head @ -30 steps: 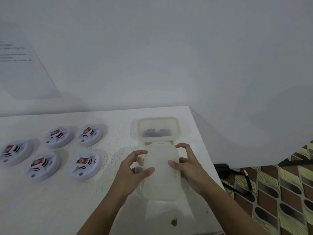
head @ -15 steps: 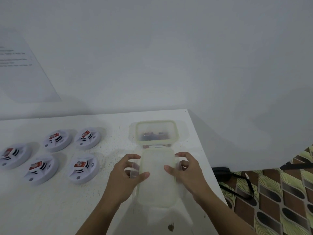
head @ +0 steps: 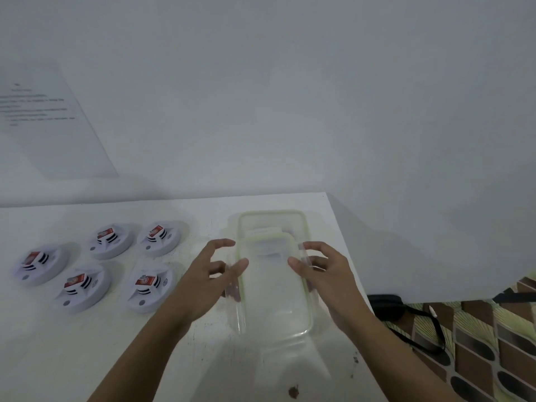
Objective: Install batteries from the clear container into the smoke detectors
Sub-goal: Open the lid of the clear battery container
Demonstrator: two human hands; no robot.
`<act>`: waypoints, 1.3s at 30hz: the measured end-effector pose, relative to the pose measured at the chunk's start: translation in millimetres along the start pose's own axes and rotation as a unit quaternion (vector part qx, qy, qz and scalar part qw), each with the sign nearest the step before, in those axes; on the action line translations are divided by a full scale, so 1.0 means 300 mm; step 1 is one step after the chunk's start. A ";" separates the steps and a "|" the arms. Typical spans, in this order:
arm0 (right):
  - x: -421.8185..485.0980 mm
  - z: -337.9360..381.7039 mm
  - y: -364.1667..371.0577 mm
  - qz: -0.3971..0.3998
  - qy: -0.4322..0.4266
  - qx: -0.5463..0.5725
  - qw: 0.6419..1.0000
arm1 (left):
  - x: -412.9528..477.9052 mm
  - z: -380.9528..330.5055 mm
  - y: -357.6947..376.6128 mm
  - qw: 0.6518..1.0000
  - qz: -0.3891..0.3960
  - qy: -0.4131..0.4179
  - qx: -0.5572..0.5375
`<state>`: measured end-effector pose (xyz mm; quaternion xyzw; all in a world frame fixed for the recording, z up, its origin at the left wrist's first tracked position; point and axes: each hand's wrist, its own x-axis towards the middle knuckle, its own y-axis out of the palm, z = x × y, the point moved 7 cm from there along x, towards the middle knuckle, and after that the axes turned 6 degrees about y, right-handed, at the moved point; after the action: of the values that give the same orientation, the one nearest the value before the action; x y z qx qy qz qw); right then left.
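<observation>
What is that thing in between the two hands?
A clear rectangular plastic lid with a pale green rim lies between the left hand and the right hand, both gripping its side edges, in the head view.

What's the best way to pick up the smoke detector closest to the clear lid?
Probably take the smoke detector by its round outer rim, coming straight down from above and pinching opposite sides. It lies flat on the table as a low disc, so nothing else offers a hold.
</observation>
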<state>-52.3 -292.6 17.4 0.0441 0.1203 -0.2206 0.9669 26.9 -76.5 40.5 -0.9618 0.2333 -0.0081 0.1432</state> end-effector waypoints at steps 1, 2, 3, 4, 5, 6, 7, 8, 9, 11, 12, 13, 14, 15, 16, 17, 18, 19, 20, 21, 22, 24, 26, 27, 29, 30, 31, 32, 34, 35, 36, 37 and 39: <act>0.010 0.026 0.006 0.007 -0.005 0.000 1.000 | 0.015 -0.025 -0.010 1.000 0.005 0.004 0.006; 0.020 0.052 0.013 0.011 -0.009 -0.003 1.000 | 0.029 -0.051 -0.021 1.000 0.008 0.008 0.010; 0.029 0.078 0.020 0.015 -0.013 -0.007 1.000 | 0.044 -0.076 -0.032 1.000 0.008 0.011 0.009; 0.039 0.101 0.027 0.018 -0.018 -0.012 1.000 | 0.058 -0.102 -0.043 1.000 0.007 0.016 0.008; 0.047 0.126 0.035 0.023 -0.025 -0.014 0.999 | 0.071 -0.127 -0.052 1.000 0.008 0.025 0.009; 0.053 0.151 0.044 0.028 -0.032 -0.014 0.999 | 0.082 -0.152 -0.061 0.999 0.009 0.035 0.012; 0.058 0.175 0.052 0.034 -0.039 -0.014 0.999 | 0.090 -0.174 -0.065 0.999 0.012 0.048 0.012; 0.062 0.198 0.060 0.040 -0.047 -0.017 0.998 | 0.098 -0.197 -0.070 0.998 0.012 0.064 0.010; 0.067 0.217 0.065 0.045 -0.053 -0.021 0.997 | 0.107 -0.219 -0.076 0.997 0.006 0.083 0.007; 0.073 0.245 0.068 0.061 -0.055 -0.011 0.997 | 0.123 -0.257 -0.096 0.992 -0.027 0.125 -0.001; 0.074 0.251 0.071 0.081 -0.050 0.004 0.995 | 0.131 -0.269 -0.110 0.988 -0.051 0.143 -0.009; 0.074 0.250 0.075 0.111 -0.042 0.020 0.993 | 0.139 -0.276 -0.124 0.984 -0.078 0.156 -0.024; 0.073 0.245 0.082 0.146 -0.032 0.031 0.988 | 0.145 -0.275 -0.137 0.980 -0.104 0.164 -0.043; 0.074 0.235 0.089 0.175 -0.021 0.040 0.984 | 0.152 -0.270 -0.146 0.976 -0.126 0.166 -0.065; 0.078 0.223 0.090 0.186 -0.011 0.049 0.981 | 0.161 -0.261 -0.151 0.973 -0.139 0.162 -0.083; 0.089 0.211 0.085 0.179 -0.005 0.061 0.982 | 0.173 -0.244 -0.153 0.973 -0.144 0.153 -0.093; 0.102 0.204 0.077 0.161 -0.005 0.075 0.984 | 0.188 -0.226 -0.149 0.976 -0.141 0.137 -0.098; 0.115 0.206 0.068 0.139 -0.014 0.085 0.987 | 0.207 -0.205 -0.146 0.979 -0.136 0.119 -0.095; 0.126 0.217 0.061 0.117 -0.031 0.079 0.990 | 0.226 -0.190 -0.146 0.982 -0.134 0.107 -0.083; 0.139 0.235 0.054 0.093 -0.054 0.059 0.992 | 0.245 -0.184 -0.153 0.983 -0.141 0.101 -0.062; 0.153 0.260 0.051 0.069 -0.080 0.031 0.994 | 0.264 -0.186 -0.168 0.982 -0.154 0.100 -0.038; 0.193 0.318 0.045 0.019 -0.136 -0.023 0.990 | 0.306 -0.208 -0.191 0.982 -0.160 0.098 -0.025; 0.243 0.374 0.037 -0.031 -0.196 -0.068 0.978 | 0.363 -0.230 -0.198 0.987 -0.138 0.067 -0.045; 0.269 0.400 0.035 -0.052 -0.225 -0.094 0.968 | 0.391 -0.240 -0.201 0.989 -0.133 0.042 -0.049; 0.320 0.437 0.042 -0.075 -0.257 -0.136 0.954 | 0.442 -0.259 -0.205 0.989 -0.126 -0.005 -0.076; 0.345 0.450 0.046 -0.079 -0.266 -0.143 0.950 | 0.469 -0.265 -0.200 0.986 -0.116 -0.021 -0.115; 0.371 0.461 0.045 -0.083 -0.277 -0.140 0.947 | 0.495 -0.271 -0.191 0.981 -0.101 -0.033 -0.163; 0.399 0.468 0.041 -0.085 -0.286 -0.133 0.945 | 0.523 -0.272 -0.183 0.973 -0.084 -0.044 -0.211; 0.461 0.469 0.030 -0.081 -0.305 -0.145 0.938 | 0.576 -0.259 -0.167 0.950 -0.059 -0.062 -0.301; 0.492 0.461 0.029 -0.072 -0.314 -0.167 0.932 | 0.606 -0.244 -0.160 0.937 -0.051 -0.064 -0.340; 0.525 0.448 0.027 -0.061 -0.317 -0.191 0.927 | 0.638 -0.227 -0.154 0.931 -0.044 -0.058 -0.358; 0.558 0.428 0.024 -0.050 -0.317 -0.209 0.924 | 0.674 -0.198 -0.150 0.932 -0.039 -0.052 -0.356; 0.622 0.381 0.014 -0.039 -0.306 -0.242 0.920 | 0.733 -0.137 -0.137 0.949 -0.023 -0.045 -0.312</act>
<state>137.0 -382.3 81.2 -0.2652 -0.1297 -0.2255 0.9284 237.9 -152.0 80.2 -0.9629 0.1950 0.1050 -0.1540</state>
